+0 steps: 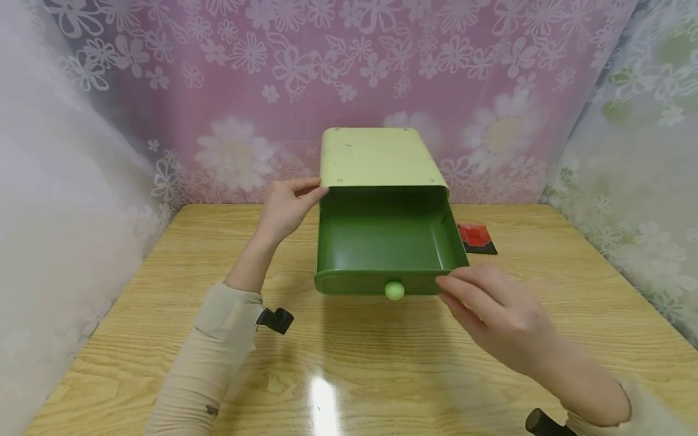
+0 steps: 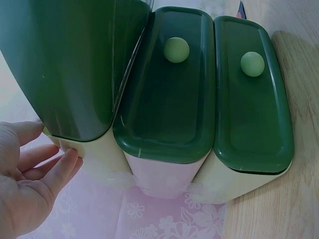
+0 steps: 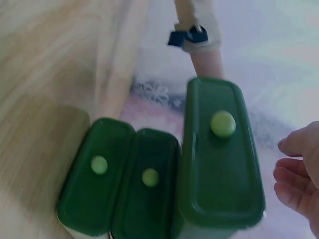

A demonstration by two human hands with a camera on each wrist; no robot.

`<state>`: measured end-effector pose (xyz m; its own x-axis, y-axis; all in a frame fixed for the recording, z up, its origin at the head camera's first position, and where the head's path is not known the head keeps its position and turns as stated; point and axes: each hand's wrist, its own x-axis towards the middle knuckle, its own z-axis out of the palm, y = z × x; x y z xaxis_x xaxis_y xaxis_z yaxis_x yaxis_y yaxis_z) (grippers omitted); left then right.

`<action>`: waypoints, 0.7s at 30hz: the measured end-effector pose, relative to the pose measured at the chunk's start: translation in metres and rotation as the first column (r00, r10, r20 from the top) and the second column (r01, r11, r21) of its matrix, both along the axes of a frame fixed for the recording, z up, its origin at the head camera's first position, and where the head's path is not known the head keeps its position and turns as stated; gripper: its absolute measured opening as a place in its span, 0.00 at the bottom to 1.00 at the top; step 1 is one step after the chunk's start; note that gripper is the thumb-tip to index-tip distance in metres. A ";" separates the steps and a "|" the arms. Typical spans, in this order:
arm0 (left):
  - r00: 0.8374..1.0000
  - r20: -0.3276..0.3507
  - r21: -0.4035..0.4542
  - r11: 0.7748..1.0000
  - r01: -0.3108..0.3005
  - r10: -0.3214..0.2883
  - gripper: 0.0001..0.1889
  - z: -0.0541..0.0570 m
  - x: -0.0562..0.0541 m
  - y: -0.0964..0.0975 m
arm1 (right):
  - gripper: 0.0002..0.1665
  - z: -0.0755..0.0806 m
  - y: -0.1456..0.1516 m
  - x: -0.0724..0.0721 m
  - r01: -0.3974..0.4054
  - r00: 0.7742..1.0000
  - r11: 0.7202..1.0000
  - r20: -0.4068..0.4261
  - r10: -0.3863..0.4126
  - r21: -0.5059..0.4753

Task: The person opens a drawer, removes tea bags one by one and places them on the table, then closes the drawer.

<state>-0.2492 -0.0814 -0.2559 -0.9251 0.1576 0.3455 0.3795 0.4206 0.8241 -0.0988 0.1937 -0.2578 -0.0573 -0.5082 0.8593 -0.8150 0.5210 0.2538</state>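
Note:
A pale yellow-green drawer cabinet (image 1: 376,157) stands toward the back of the table, its dark green top drawer (image 1: 349,283) pulled far out and bare inside. A round light green knob (image 1: 394,290) sits on the drawer's front. At the cabinet's upper left front corner, my left hand (image 1: 286,209) rests its thumb and fingertips against the edge and side wall. My right hand (image 1: 501,315), fingers loosely bent, is at the right end of the drawer front. In the right wrist view a gap shows between the right hand's fingers (image 3: 291,179) and that drawer.
Below the pulled-out drawer, the middle drawer (image 2: 167,99) and bottom drawer (image 2: 254,114) are pushed in, each with a knob. A flat red and black object (image 1: 477,237) lies on the wooden table (image 1: 163,290), right of the cabinet. Flowered curtains (image 1: 349,66) hang behind and beside.

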 end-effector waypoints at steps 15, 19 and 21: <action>0.999 0.034 -0.001 1.000 0.010 -0.010 0.20 -0.001 -0.001 -0.001 | 0.15 -0.030 -0.023 -0.014 0.020 0.978 0.945 -0.205 0.050 0.326; 1.000 0.023 0.008 1.000 0.017 -0.017 0.20 -0.001 -0.002 -0.001 | 0.15 -0.032 -0.025 -0.018 0.040 0.978 0.948 -0.208 0.028 0.315; 1.000 0.014 0.014 1.000 0.017 -0.017 0.20 -0.002 -0.003 -0.002 | 0.15 -0.032 -0.026 -0.021 0.035 0.979 0.952 -0.203 0.029 0.303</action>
<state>-0.2518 -0.0830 -0.2574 -0.9270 0.1687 0.3350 0.3750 0.4029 0.8349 -0.1194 0.1673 -0.2900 0.0998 -0.7469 0.6574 -0.7281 0.3956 0.5599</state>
